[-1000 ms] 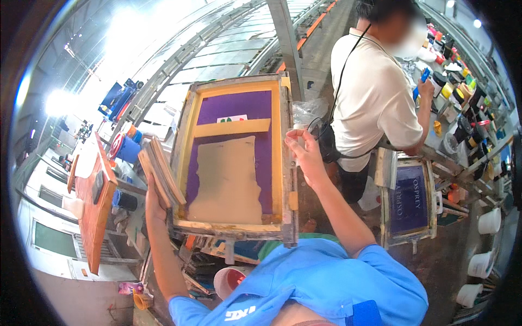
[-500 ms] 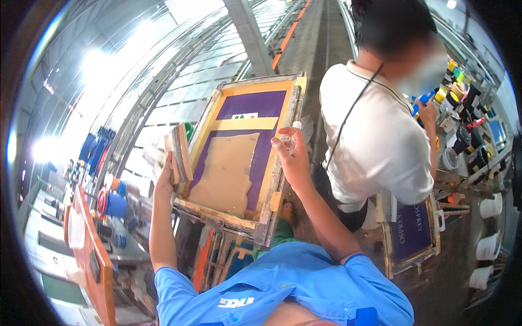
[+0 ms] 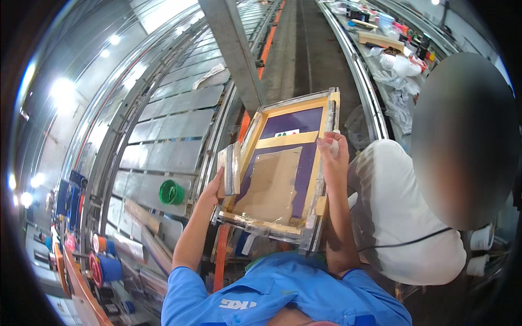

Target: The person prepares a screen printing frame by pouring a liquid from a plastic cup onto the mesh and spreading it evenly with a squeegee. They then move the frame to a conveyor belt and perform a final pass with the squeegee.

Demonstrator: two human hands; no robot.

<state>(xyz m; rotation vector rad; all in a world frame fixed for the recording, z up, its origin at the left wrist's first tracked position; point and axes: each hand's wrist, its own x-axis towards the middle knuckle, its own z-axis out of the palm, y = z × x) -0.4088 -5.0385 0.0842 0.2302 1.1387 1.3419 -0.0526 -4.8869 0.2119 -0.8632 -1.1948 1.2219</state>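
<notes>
A screen-printing frame [image 3: 333, 108] stands tilted in front of me, its purple mesh [image 3: 288, 124] edged with yellow tape. Tan material [image 3: 269, 182] with an uneven border covers the lower mesh, and a small card with coloured spots [image 3: 286, 133] shows above. My left hand [image 3: 213, 188] is closed around a squeegee [image 3: 232, 168] with a pale, flat blade-like body, beside the frame's left edge. By the right edge, my right hand [image 3: 337, 157] pinches a small bottle with a white cap [image 3: 335, 146], mostly hidden by the fingers.
A co-worker in a white shirt [image 3: 402, 217] is close on my right. Left of the frame runs a long printing table with metal plates [image 3: 163, 155] and a green bucket [image 3: 172, 192]. A grey post [image 3: 234, 49] rises behind the frame. A cluttered bench [image 3: 375, 65] lies far right.
My view has swung, so the frame and both hands appear further right. The co-worker has bent or moved lower at my right. Both hands keep their holds.
</notes>
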